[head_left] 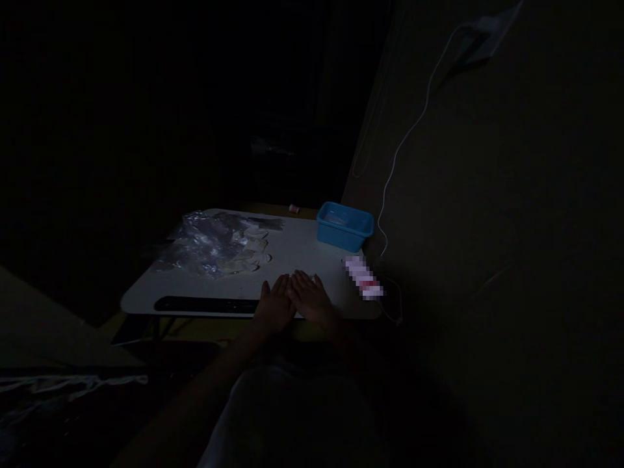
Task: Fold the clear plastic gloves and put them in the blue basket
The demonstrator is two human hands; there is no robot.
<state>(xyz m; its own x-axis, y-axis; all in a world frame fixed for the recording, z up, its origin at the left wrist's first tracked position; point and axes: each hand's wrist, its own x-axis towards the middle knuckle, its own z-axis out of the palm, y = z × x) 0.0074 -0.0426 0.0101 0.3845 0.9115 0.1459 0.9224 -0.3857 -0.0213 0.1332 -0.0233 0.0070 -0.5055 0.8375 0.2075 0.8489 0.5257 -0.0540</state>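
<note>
My feed shows the left hand (275, 307) and right hand (311, 298), fingers straight, together over the white tabletop (297, 250); gloom hides anything beneath. Pale pieces (254, 246) lie by crumpled plastic film (207, 242); I judge the work unfinished.

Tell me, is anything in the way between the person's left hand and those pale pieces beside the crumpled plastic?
Nothing visible is: only bare tabletop separates the left hand from the nearest pale pieces. The crumpled plastic lies mostly beyond them, to the left, and the blue bin stands off to the right.
</note>
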